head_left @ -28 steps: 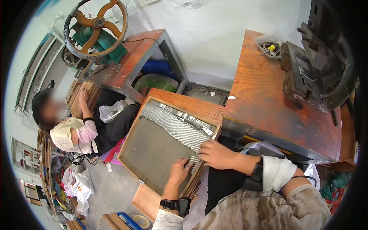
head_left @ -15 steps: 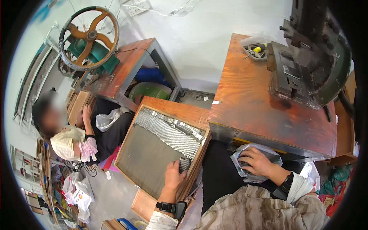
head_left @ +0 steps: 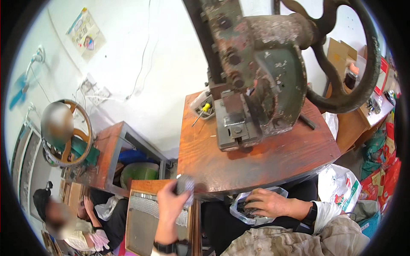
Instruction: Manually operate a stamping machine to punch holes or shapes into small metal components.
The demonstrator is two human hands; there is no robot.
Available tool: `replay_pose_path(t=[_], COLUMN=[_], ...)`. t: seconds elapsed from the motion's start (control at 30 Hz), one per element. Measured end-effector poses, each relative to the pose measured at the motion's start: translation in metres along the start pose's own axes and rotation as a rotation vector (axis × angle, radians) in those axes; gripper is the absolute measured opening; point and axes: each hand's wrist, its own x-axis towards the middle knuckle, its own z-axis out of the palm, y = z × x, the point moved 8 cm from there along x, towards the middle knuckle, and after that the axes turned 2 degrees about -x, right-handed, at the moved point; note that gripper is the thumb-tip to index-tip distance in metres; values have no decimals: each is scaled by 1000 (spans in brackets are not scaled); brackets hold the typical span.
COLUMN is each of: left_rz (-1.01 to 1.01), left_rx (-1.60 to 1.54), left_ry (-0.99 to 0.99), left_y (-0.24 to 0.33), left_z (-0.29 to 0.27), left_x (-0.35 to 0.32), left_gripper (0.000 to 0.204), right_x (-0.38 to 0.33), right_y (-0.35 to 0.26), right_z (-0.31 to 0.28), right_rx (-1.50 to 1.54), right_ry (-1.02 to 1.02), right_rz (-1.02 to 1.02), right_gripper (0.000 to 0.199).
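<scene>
My left hand [head_left: 170,207] is raised over the far right corner of a shallow wooden tray [head_left: 139,232]. It is closed around a bundle of small grey metal pieces [head_left: 185,183], blurred by motion. Rows of similar shiny metal pieces [head_left: 153,208] lie packed along the tray's far side. On my lap, a clear plastic bag [head_left: 235,210] holds dark loose pieces. My right hand [head_left: 269,203] reaches into its mouth, fingers apart and bent down over the contents; the fingertips are partly hidden.
A heavy green hand press [head_left: 277,81] with a large wheel stands on the wooden bench [head_left: 196,158]. Beside it sits a plastic container [head_left: 200,104] with a yellow-handled screwdriver [head_left: 206,107]. At left, a co-worker [head_left: 81,234] sits by another wheeled press. Bags [head_left: 339,187] lie at right.
My left hand has lifted the bundle of metal pieces up from the tray toward the bench. The view has swung up and right, bringing the press into fuller sight. My right hand stays at the bag.
</scene>
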Motion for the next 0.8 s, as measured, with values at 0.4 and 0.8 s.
replay_pose_path(t=[0.4, 0.8], left_rz=[241, 419], left_rx=[386, 147], left_ry=[-13, -128], left_y=[140, 88], left_z=[165, 162], left_x=[133, 150], left_gripper=[44, 29], right_x=[-41, -8], right_y=[24, 21], right_z=[-43, -108], right_rx=[44, 34], right_ry=[153, 316], right_rz=[87, 61], right_gripper=[35, 32])
